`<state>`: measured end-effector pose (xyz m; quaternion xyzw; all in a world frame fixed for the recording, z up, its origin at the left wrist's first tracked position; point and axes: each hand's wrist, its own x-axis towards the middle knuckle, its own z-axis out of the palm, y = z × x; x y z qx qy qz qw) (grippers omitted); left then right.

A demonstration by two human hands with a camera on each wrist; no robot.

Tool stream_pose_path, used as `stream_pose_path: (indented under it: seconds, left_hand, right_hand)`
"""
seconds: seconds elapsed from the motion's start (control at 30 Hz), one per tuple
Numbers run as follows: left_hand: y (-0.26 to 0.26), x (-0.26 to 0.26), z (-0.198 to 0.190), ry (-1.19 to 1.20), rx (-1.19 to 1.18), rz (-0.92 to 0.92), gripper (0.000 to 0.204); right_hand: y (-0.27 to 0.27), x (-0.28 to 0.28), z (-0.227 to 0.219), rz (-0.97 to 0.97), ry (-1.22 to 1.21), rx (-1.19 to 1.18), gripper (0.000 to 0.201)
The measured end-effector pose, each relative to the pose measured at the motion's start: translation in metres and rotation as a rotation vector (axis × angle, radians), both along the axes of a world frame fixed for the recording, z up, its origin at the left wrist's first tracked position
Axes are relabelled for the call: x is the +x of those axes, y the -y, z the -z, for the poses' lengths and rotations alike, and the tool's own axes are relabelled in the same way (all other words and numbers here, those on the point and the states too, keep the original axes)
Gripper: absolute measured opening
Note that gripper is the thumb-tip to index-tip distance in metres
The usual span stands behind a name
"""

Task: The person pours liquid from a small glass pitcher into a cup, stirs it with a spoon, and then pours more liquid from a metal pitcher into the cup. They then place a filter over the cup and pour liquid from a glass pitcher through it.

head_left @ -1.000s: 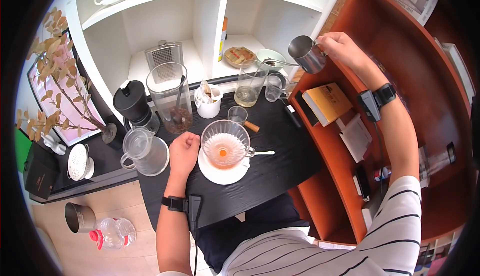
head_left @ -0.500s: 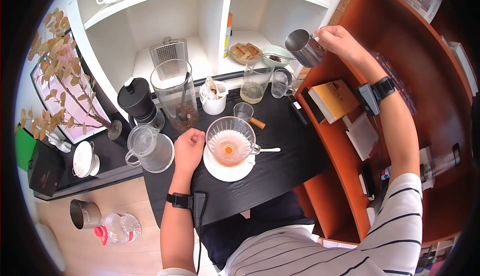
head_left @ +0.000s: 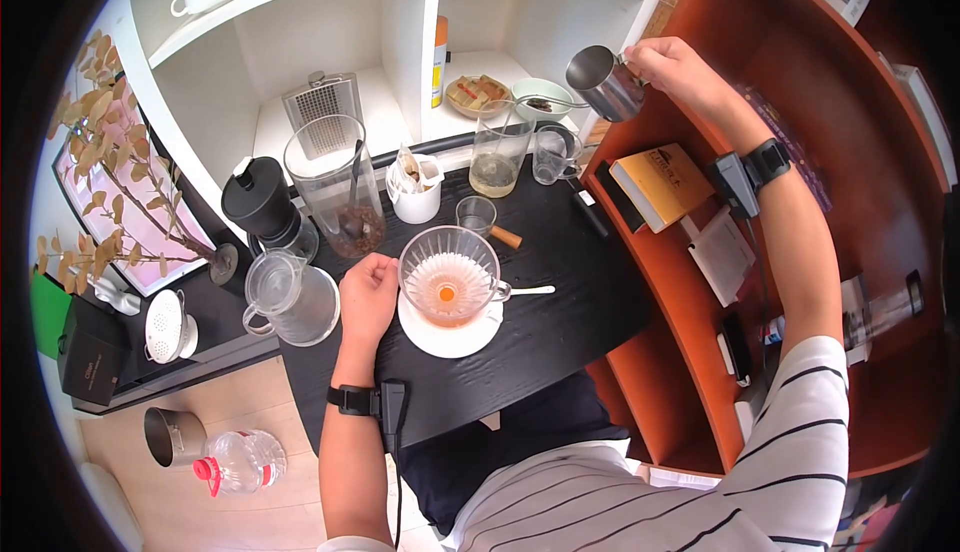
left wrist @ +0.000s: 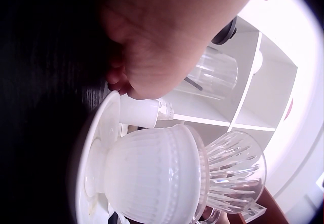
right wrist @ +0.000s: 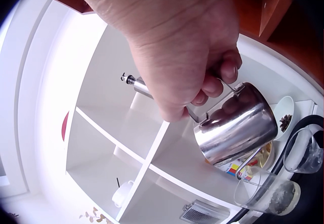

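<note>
High at the right, my right hand (head_left: 672,74) grips the handle of a steel pitcher (head_left: 615,97), its thin spout reaching left to the tall glass (head_left: 495,174), which holds some pale liquid. In the right wrist view the fingers curl round the pitcher's (right wrist: 238,125) handle. My left hand (head_left: 369,298) rests on the black table, loosely curled and holding nothing visible, just left of a white saucer (head_left: 452,346). On it stands a cup with a clear ribbed glass dripper (head_left: 425,267) on top. The left wrist view shows the white ribbed cup (left wrist: 152,173) near the left hand (left wrist: 162,41).
Behind the cup are a small glass (head_left: 476,214) with a wooden handle, a white mug (head_left: 415,204) and a clear glass mug (head_left: 553,156). A tall jar (head_left: 335,187), black grinder (head_left: 255,192) and glass pitcher (head_left: 300,302) stand left. Books (head_left: 662,187) fill the brown shelf right.
The head view has shifted slightly. My right hand still holds the pitcher up over the same side, and my left hand stays beside the saucer.
</note>
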<state>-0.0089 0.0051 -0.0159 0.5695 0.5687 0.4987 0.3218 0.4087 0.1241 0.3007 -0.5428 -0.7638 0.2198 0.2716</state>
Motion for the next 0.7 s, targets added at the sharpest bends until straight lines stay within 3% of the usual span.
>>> stream_pose_path:
  seconds: [0.7]
  left_hand:
    - [-0.001,-0.001,0.002,0.016,0.003,0.010,0.020]
  right_hand:
    - [0.010,-0.011,-0.006,-0.036,0.024,-0.002,0.039]
